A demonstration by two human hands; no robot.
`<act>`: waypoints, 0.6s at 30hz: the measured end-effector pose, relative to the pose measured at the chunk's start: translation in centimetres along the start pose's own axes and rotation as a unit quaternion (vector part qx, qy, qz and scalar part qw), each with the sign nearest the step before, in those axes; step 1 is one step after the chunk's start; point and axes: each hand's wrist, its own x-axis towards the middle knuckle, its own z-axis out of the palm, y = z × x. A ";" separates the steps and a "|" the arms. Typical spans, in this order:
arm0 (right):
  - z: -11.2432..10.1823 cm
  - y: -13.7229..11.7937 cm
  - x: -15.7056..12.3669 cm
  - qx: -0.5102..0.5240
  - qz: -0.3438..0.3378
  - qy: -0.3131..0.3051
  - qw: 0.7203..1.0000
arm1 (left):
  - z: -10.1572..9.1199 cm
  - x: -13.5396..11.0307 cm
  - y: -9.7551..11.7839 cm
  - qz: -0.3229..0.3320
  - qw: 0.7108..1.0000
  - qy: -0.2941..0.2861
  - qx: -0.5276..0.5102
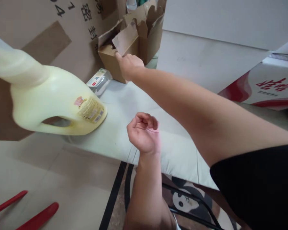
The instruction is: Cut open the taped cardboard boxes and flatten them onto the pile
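Note:
My right hand (132, 65) reaches in from the right, fingers closed, thumb at the near rim of a small open cardboard box (115, 62). The box's flaps stand up raggedly. Lower, over the pale covered surface, my left hand (144, 132) is palm up with its fingers curled in. A pink, thin-looking patch (157, 140) shows along its outer edge; what it is, I cannot tell. A large pale yellow jug (62, 83) with a handle hole and a gold label lies to the left. Between jug and box is a clear pack (102, 81) with a printed label.
A big cardboard carton (45, 19) with black printed characters stands behind the jug. At the right is a white and red printed box (261, 83). Two red strips (43, 217) show at the lower left. Black metal bars (115, 195) and a panda-patterned mat (186, 199) are below.

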 end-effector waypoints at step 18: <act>-3.2 13.2 -35.0 0.188 0.028 0.215 0.958 | -0.1 -0.4 -2.9 0.291 0.917 -0.007 0.272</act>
